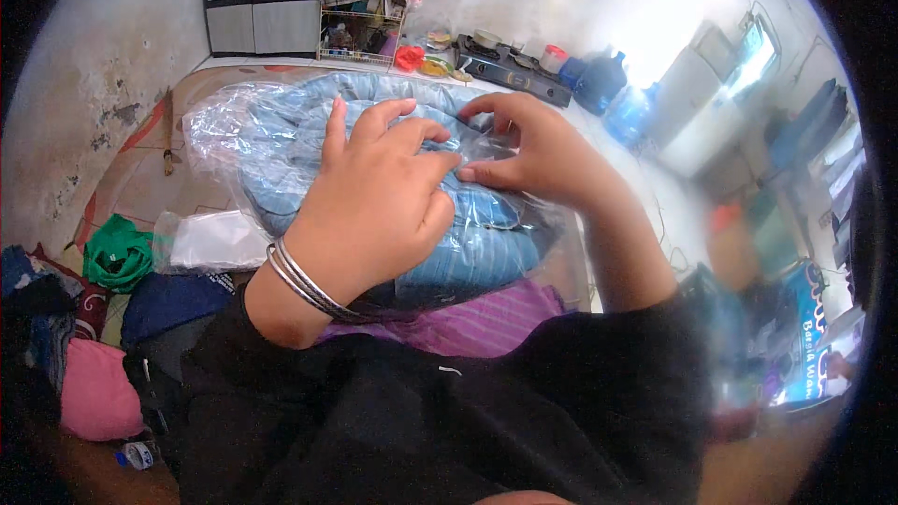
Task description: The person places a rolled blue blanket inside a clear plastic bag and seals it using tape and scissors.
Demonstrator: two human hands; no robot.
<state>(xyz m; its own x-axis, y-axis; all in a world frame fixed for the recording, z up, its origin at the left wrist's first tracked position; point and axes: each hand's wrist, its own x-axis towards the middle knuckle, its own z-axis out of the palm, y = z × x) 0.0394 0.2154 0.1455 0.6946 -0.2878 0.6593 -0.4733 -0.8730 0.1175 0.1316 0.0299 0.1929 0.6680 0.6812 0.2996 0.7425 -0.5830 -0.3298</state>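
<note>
A bundle of folded blue striped cloth (486, 257), padded-looking, lies in front of me inside a clear plastic bag (220, 136). My left hand (379, 192), with metal bangles (301, 281) at the wrist, rests over the top of the bundle, its fingers spread and slightly bent. At the bundle's far right side, my right hand (533, 145) has its fingers and thumb curled around bunched film of the bag. Part of the right fingertips is hidden by the film and folds. The left hand covers the middle of the bundle.
Purple striped cloth (491, 323) lies under the bundle's near edge. To the left are a white plastic packet (220, 241), a green cloth (117, 252), a pink cloth (98, 391) and a tape roll (137, 455). A gas stove (514, 70) and water jugs (629, 117) stand farther back.
</note>
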